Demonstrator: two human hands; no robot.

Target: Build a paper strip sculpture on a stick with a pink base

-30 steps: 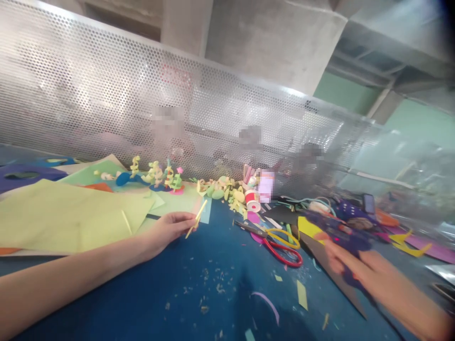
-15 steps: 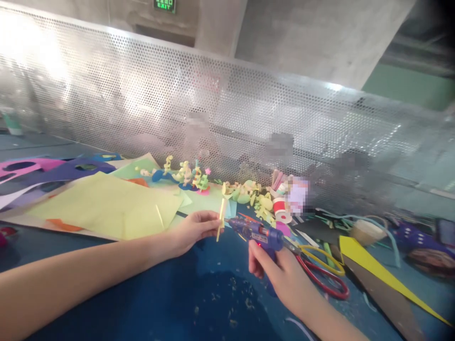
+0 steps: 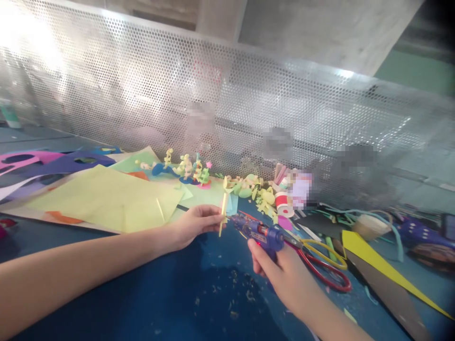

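Note:
Between thumb and fingers, my left hand (image 3: 199, 225) pinches a thin pale-yellow strip (image 3: 223, 212), held nearly upright over the blue table. My right hand (image 3: 275, 265) is wrapped round the grip of a blue-purple hot glue gun (image 3: 261, 233), with a small red light showing by the thumb. The gun's nozzle points left and reaches the strip close to my left fingertips; whether it touches is too small to tell. Just behind the strip lie small yellow and green cut pieces (image 3: 245, 187).
Yellow sheets (image 3: 103, 199) lie at the left. Small foam figures (image 3: 194, 168) stand along the perforated metal screen (image 3: 149, 94). A red-and-white spool (image 3: 283, 204), red-and-yellow-handled scissors (image 3: 330, 274) and a bright yellow strip (image 3: 384, 265) are at the right. Glue scraps dot the table (image 3: 159, 293).
The view has tilted slightly down. My left hand still holds the strip, and the glue gun's nozzle stays beside it, with only a slight shift of both hands.

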